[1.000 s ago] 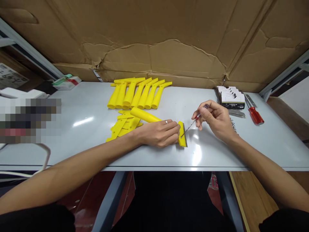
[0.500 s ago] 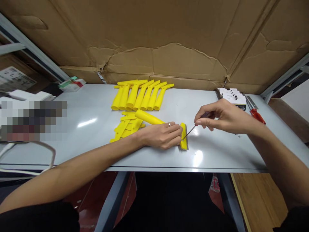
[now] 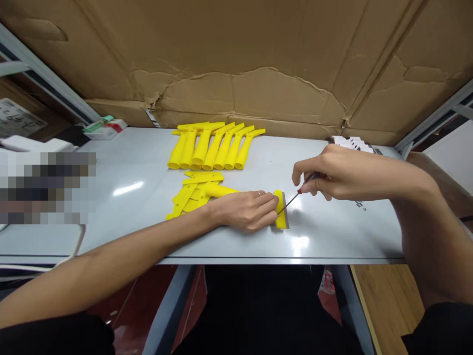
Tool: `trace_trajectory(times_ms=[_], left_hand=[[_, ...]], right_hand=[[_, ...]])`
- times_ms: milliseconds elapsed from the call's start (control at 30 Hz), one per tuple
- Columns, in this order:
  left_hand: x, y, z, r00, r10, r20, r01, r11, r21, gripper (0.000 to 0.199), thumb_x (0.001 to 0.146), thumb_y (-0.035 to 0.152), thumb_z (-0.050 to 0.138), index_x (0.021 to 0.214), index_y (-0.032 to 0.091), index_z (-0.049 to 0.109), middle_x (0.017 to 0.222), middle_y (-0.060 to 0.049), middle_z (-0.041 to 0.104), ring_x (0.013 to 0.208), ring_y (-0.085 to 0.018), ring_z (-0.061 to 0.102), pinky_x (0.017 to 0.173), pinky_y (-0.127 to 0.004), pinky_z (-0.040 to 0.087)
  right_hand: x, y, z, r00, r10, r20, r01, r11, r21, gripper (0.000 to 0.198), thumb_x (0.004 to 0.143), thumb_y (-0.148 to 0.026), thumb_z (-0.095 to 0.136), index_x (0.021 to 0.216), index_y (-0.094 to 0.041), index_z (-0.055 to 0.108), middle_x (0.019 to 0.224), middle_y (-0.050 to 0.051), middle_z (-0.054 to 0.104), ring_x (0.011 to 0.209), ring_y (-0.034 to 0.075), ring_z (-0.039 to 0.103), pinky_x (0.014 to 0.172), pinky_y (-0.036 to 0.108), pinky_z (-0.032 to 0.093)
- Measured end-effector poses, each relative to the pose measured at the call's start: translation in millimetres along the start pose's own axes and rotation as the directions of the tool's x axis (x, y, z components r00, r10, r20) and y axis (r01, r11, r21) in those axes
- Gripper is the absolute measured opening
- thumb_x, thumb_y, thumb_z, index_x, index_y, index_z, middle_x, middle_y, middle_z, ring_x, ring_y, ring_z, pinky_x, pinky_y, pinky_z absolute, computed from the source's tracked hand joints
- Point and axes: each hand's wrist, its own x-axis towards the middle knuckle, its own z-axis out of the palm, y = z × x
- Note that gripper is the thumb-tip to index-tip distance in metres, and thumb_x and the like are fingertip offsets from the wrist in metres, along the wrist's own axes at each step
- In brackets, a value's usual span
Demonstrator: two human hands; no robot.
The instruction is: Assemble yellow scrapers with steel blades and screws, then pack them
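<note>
L hand (image 3: 251,211) is gripping the yellow scraper (image 3: 280,203) on the table (image 3: 325,236) nr its front edge, prob. for steadiness; R hand (image 3: 327,167) is pinching a screwdriver (image 3: 299,191), its slanted tip meeting the scraper's head. More handles (image 3: 220,148) are lying behind, prob. for easy reach.

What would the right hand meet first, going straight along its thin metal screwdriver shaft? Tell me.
The right hand would likely meet the yellow plastic scraper head, near the tip of the screwdriver shaft; depth is unclear.
</note>
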Motion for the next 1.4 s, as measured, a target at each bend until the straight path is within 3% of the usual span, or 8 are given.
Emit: trace_trajectory(times_ms=[233,433,633,900,1067,1233,1333,1400], left_hand=[[-6,2,5,0.998,-0.052,0.028,0.055,0.994,-0.094,0.022,0.103,0.011,0.049,0.085,0.018,0.059,0.094,-0.01,0.074,0.08,-0.019,0.069,0.073,-0.033,0.058],[-6,2,6,0.998,-0.069,-0.007,0.068,0.992,-0.104,0.021,0.105,0.018,0.052,0.084,0.018,0.059,0.09,-0.009,0.073,0.079,-0.019,0.07,0.073,-0.033,0.058],[1,0,3,0.999,-0.014,-0.041,0.016,0.999,0.033,0.029,0.104,0.016,0.052,0.076,0.016,0.058,0.078,-0.009,0.07,0.07,-0.02,0.066,0.062,-0.031,0.054],[2,0,1,0.995,-0.067,-0.072,0.071,0.995,0.063,0.031,0.106,0.019,0.049,0.075,0.018,0.055,0.074,-0.006,0.067,0.064,-0.018,0.062,0.056,-0.03,0.049],[2,0,2,0.994,-0.057,-0.09,0.068,0.99,0.12,0.03,0.105,0.018,0.05,0.076,0.017,0.057,0.072,-0.005,0.066,0.064,-0.018,0.062,0.056,-0.03,0.049],[1,0,3,0.996,-0.061,-0.063,0.067,0.993,0.099,0.032,0.106,0.02,0.048,0.074,0.02,0.053,0.071,-0.004,0.065,0.062,-0.017,0.06,0.054,-0.029,0.047],[1,0,3,0.996,-0.067,-0.063,0.072,0.994,0.088,0.032,0.106,0.021,0.049,0.075,0.019,0.053,0.072,-0.004,0.066,0.064,-0.017,0.062,0.054,-0.029,0.048],[2,0,2,0.994,-0.069,-0.079,0.076,0.994,0.085,0.031,0.106,0.02,0.05,0.075,0.018,0.055,0.073,-0.005,0.067,0.064,-0.018,0.063,0.054,-0.029,0.048]], right_hand=[[23,-1,25,0.949,-0.091,-0.302,0.124,0.988,0.09,0.042,0.106,-0.045,0.053,0.073,-0.022,0.063,0.056,-0.003,0.044,0.055,0.013,0.042,0.063,0.031,0.034],[20,0,25,0.924,-0.254,-0.285,0.303,0.942,0.141,0.021,0.105,-0.027,0.05,0.111,-0.022,0.07,0.103,0.006,0.069,0.083,0.017,0.063,0.073,0.032,0.047],[31,-2,41,0.827,-0.088,-0.555,0.237,0.95,0.202,0.025,0.094,-0.045,0.075,0.088,-0.022,0.068,0.066,-0.003,0.064,0.059,0.013,0.057,0.066,0.03,0.046],[32,-14,52,0.818,0.119,-0.563,0.296,0.753,0.588,0.026,0.095,-0.045,0.074,0.112,-0.025,0.073,0.093,0.003,0.077,0.081,0.019,0.074,0.076,0.035,0.06],[30,-14,71,0.666,0.163,-0.728,0.288,0.843,0.453,0.025,0.091,-0.047,0.078,0.088,-0.022,0.072,0.077,0.001,0.072,0.068,0.016,0.069,0.068,0.033,0.058],[27,-9,89,0.696,0.191,-0.692,0.372,0.728,0.576,0.033,0.106,-0.045,0.056,0.131,-0.028,0.07,0.12,0.006,0.077,0.104,0.023,0.075,0.082,0.04,0.064],[29,-5,94,0.692,0.273,-0.668,0.371,0.659,0.654,0.041,0.098,-0.044,0.07,0.137,-0.031,0.065,0.103,0.004,0.079,0.097,0.024,0.077,0.083,0.043,0.065],[31,-2,96,0.63,0.31,-0.712,0.373,0.683,0.628,0.036,0.091,-0.043,0.08,0.124,-0.031,0.072,0.086,0.0,0.075,0.082,0.022,0.075,0.083,0.042,0.064]])
